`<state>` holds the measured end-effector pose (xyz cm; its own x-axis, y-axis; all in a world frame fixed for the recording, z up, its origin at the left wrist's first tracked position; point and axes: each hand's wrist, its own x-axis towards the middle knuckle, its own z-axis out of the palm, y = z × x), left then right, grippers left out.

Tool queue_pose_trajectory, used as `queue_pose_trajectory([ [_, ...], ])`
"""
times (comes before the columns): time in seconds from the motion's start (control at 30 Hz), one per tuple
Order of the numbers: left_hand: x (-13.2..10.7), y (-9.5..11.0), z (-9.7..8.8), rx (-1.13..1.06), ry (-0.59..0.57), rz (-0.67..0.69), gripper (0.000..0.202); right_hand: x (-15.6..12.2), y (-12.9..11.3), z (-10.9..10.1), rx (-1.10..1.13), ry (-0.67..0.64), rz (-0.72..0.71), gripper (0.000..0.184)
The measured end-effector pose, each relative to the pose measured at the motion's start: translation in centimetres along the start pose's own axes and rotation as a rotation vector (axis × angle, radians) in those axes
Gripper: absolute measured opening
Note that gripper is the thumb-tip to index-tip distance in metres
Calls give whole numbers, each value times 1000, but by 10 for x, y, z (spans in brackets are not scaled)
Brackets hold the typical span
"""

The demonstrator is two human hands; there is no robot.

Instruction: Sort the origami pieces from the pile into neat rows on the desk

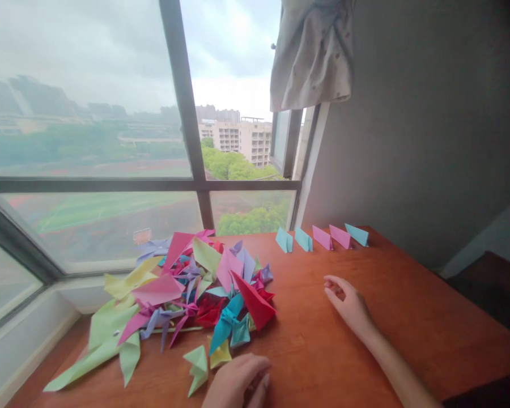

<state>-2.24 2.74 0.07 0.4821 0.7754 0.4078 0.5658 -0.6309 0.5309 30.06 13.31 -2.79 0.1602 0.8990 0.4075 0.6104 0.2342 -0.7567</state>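
Note:
My left hand [240,378] is at the bottom edge, partly cut off by the frame. Its fingers curl loosely, with a gap before the thumb and nothing visible in them. Just beyond it lie a pale green folded paper piece [198,368] and a yellow one [220,355]. Over the bare tabletop on the right is my right hand [347,303], its fingers bent and slightly apart from the thumb, holding nothing visible. A heap of colourful origami [170,289], some shaped like cranes, fills the left side. A large red folded paper [255,300] leans at its right end.
Along the table's far edge stand several small folded papers, blue [284,240] and pink [340,237], in a row. Behind the brown wooden table [408,317] is a window [246,185] with a bunched curtain [312,56]. A grey wall [408,130] rises at right.

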Motion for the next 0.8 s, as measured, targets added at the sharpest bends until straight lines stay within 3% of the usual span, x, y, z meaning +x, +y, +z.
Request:
queue_pose_trajectory([
  [0.13, 1, -4, -20, 86, -14, -89, 20, -29, -33, 24, 52, -96, -69, 25],
  [0.3, 3, -8, -24, 141, 59, -207, 22, -47, -74, 48, 51, -170, -159, 21],
  [0.57, -1, 3, -22, 172, 21, -122, 26, -40, -123, 76, -28, -165, -375, 33],
  [0.7, -3, 2, -23, 124, 40, -84, 28, -32, -131, 91, -7, -120, -306, 20],
  [0.8, -5, 0, -23, 96, 84, -59, 27, -28, -132, 90, 95, -95, -180, 21],
])
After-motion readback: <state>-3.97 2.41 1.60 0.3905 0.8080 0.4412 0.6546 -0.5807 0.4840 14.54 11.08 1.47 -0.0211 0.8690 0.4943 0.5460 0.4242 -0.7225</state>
